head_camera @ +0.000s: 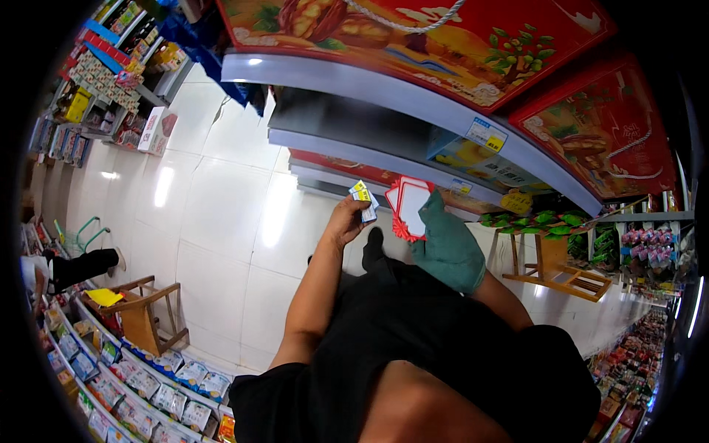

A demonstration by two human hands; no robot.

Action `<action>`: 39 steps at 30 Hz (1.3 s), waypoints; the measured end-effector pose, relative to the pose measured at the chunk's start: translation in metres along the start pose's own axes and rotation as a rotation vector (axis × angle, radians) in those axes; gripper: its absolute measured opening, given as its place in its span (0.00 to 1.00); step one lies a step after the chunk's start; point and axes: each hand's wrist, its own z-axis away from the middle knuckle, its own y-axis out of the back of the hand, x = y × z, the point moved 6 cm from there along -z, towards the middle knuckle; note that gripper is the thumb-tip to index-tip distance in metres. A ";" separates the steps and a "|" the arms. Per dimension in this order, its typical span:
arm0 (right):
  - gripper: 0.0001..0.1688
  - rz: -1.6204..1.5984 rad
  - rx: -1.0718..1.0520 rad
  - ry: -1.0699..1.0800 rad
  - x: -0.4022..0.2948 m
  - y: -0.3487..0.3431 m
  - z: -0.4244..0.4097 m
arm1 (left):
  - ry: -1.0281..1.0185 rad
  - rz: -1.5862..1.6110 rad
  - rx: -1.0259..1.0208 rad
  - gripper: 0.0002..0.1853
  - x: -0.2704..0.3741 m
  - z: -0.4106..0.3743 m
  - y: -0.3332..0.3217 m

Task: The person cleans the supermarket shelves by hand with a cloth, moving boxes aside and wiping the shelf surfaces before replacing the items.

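Pinched between the thumb and fingers of my left hand [348,220] are several small paper price labels [363,198], fanned out, in white, blue and yellow. My right hand [451,243] wears a green glove and grips several red-edged cards [411,206] with blank white middles and scalloped corners. The labels and the cards are side by side, a little apart, in front of the shelf edges. A printed price label [487,134] sits on the upper shelf rail above my right hand.
Large red gift boxes [388,39] with rope handles stand on the top shelf [343,75]. Wooden chairs stand at left [147,315] and right [545,260]. A person [83,268] is at the far left. Packaged goods fill the lower-left shelves [138,387]. A white carton [157,131] is by the far shelves.
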 end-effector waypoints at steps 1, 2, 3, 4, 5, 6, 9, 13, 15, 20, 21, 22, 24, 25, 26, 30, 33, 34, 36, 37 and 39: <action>0.29 -0.247 -0.011 -0.145 0.004 -0.009 -0.007 | 0.001 0.008 -0.002 0.11 0.003 0.013 -0.004; 0.27 -0.521 0.018 -0.298 0.008 -0.018 -0.013 | 0.003 0.016 -0.005 0.10 0.007 0.024 -0.010; 0.26 -0.767 0.082 -0.444 0.011 -0.026 -0.017 | -0.022 -0.020 0.011 0.11 0.017 0.036 -0.019; 0.24 -0.843 0.104 -0.502 0.012 -0.032 -0.023 | -0.051 -0.056 0.025 0.11 0.028 0.047 -0.031; 0.24 -0.904 0.133 -0.513 0.011 -0.037 -0.026 | -0.078 -0.093 0.038 0.11 0.034 0.054 -0.038; 0.23 -0.961 0.161 -0.520 0.010 -0.042 -0.030 | -0.157 -0.153 0.004 0.12 0.039 0.058 -0.043; 0.25 -1.048 0.233 -0.432 0.008 -0.059 -0.034 | -0.368 -0.513 0.170 0.14 0.042 0.062 -0.044; 0.27 -0.847 0.065 -0.472 -0.010 -0.059 -0.032 | -0.494 -0.669 0.280 0.19 0.052 0.075 -0.053; 0.33 -0.816 0.029 -0.575 -0.019 -0.069 -0.028 | -0.684 -0.605 0.260 0.21 0.057 0.074 -0.054; 0.40 -0.670 -0.157 -0.375 -0.038 -0.052 -0.034 | -0.240 -0.115 0.050 0.24 0.053 0.067 -0.034; 0.40 -0.714 -0.148 -0.369 -0.037 -0.054 -0.033 | -0.154 -0.144 0.030 0.22 0.043 0.070 -0.040; 0.39 -1.040 -0.061 -0.423 -0.031 -0.075 -0.029 | -0.066 -0.174 0.015 0.19 0.034 0.073 -0.042; 0.36 -0.750 -0.061 -0.294 -0.019 -0.076 -0.032 | -0.096 -0.167 0.053 0.20 0.041 0.076 -0.035; 0.35 -0.606 -0.048 -0.235 -0.019 -0.072 -0.037 | -0.114 -0.160 0.074 0.20 0.046 0.079 -0.030; 0.34 -0.493 -0.026 -0.159 -0.021 -0.065 -0.042 | -0.153 -0.116 0.098 0.20 0.058 0.081 -0.023; 0.30 -0.163 0.036 0.092 -0.029 -0.035 -0.076 | -0.278 0.019 0.193 0.19 0.079 0.099 0.030; 0.28 0.064 0.043 0.229 -0.020 -0.032 -0.105 | -0.287 0.086 0.233 0.18 0.074 0.115 0.055; 0.27 0.119 0.034 0.259 -0.015 -0.034 -0.114 | -0.283 0.109 0.248 0.18 0.068 0.119 0.061; 0.26 0.222 0.019 0.311 -0.006 -0.043 -0.131 | -0.276 0.153 0.274 0.18 0.056 0.126 0.073; 0.25 0.247 0.030 0.309 -0.002 -0.047 -0.137 | -0.283 0.189 0.282 0.18 0.050 0.129 0.077; 0.23 0.272 0.094 0.270 0.009 -0.056 -0.151 | -0.293 0.258 0.297 0.18 0.037 0.134 0.082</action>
